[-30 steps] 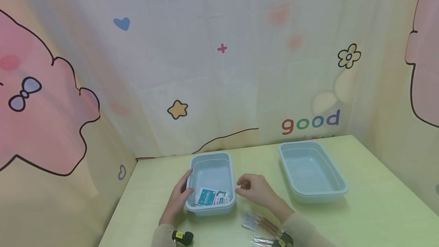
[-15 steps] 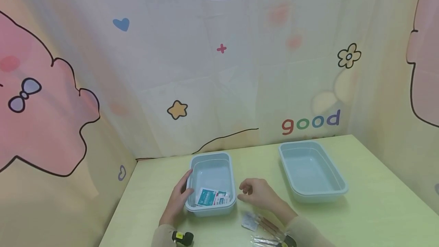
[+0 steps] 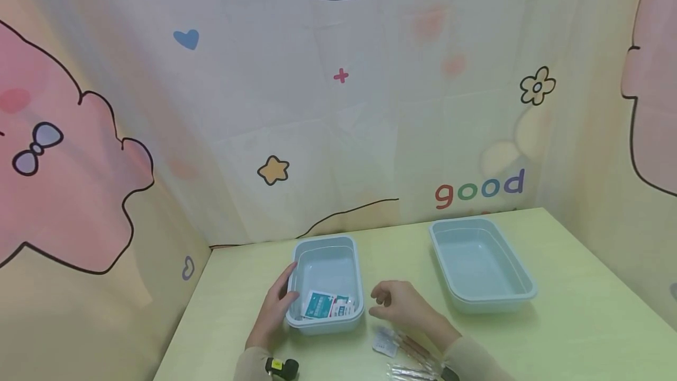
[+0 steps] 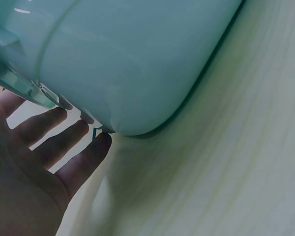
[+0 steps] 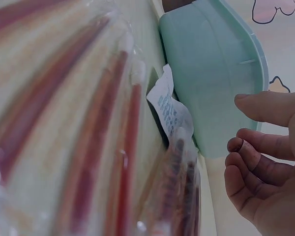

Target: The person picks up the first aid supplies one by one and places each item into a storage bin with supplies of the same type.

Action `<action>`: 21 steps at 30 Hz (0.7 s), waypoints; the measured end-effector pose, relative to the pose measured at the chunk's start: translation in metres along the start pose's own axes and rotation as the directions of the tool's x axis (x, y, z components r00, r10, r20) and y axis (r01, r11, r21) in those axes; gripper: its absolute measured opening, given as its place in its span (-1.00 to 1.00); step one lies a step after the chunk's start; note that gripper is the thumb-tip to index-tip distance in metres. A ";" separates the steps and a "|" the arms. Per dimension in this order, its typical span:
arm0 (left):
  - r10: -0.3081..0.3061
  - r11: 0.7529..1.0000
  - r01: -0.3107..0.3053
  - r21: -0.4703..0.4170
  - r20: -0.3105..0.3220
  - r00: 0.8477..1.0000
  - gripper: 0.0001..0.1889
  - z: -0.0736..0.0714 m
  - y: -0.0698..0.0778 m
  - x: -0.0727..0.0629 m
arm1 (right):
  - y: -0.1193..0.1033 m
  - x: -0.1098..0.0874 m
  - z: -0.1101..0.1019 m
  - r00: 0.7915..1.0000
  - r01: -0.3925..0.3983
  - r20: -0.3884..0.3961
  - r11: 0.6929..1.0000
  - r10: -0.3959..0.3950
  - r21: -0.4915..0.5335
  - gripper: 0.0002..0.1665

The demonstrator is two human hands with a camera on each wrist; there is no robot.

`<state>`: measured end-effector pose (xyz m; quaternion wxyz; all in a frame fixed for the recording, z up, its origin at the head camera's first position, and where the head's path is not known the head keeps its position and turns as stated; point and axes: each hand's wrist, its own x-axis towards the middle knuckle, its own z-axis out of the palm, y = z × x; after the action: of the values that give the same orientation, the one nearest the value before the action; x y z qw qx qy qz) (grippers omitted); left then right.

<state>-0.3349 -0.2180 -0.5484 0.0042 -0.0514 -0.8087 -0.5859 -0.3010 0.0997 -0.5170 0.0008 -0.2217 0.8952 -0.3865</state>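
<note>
My left hand (image 3: 272,307) holds the left rim of a light blue plastic basin (image 3: 326,322), thumb over the rim. Its fingertips touch the outer wall in the left wrist view. At the near end inside the basin lie a teal and white packet (image 3: 319,304) and a smaller white and red packet (image 3: 342,307). Right of the basin hovers my right hand (image 3: 404,307), fingers loosely bent with nothing between them. Below its wrist are a small white printed packet (image 3: 385,341) and clear packets of reddish-brown sticks (image 5: 130,147), partly hidden by the sleeve in the head view.
A second light blue basin (image 3: 492,306) stands to the right at the back of the pale green table (image 3: 576,310). Another clear packet (image 3: 407,372) lies at the near edge. A printed cloth (image 3: 317,122) hangs behind the table.
My right hand has drawn back from the basin's right rim, moving slightly right and toward me. The left hand and both basins stay in place.
</note>
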 end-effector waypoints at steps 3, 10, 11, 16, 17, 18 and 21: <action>-0.005 1.000 0.005 -0.003 0.002 1.000 -0.32 0.000 -0.001 0.000 | -0.001 -0.001 0.001 1.000 0.003 0.004 1.000 -0.003 0.002 -0.63; -0.008 1.000 0.009 -0.017 0.014 1.000 -0.34 -0.001 -0.002 0.000 | -0.001 -0.004 0.001 1.000 0.008 0.016 1.000 -0.008 0.003 -0.62; -0.008 1.000 0.009 -0.019 0.016 1.000 -0.34 -0.001 -0.002 0.000 | -0.001 -0.004 0.001 1.000 0.005 0.017 1.000 -0.005 0.003 -0.62; -0.019 0.999 0.019 -0.028 0.015 1.000 -0.34 -0.001 -0.002 0.001 | 0.001 -0.004 0.001 1.000 -0.017 0.024 1.000 0.017 0.013 -0.62; -0.019 0.999 0.019 -0.027 0.015 1.000 -0.34 -0.001 -0.002 0.001 | 0.001 -0.004 0.001 0.999 -0.022 0.025 1.000 0.022 0.013 -0.62; -0.018 1.000 0.018 -0.024 0.015 1.000 -0.34 -0.001 -0.002 0.001 | 0.002 -0.005 0.001 0.999 -0.024 0.026 1.000 0.024 0.013 -0.63; -0.013 1.000 0.013 -0.013 0.011 1.000 -0.33 -0.001 -0.002 0.001 | 0.004 -0.005 0.002 0.999 -0.019 0.028 1.000 0.019 -0.001 -0.63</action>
<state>-0.3359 -0.2191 -0.5500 -0.0044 -0.0494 -0.8051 -0.5911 -0.2972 0.1028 -0.5216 0.0169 -0.2186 0.8974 -0.3828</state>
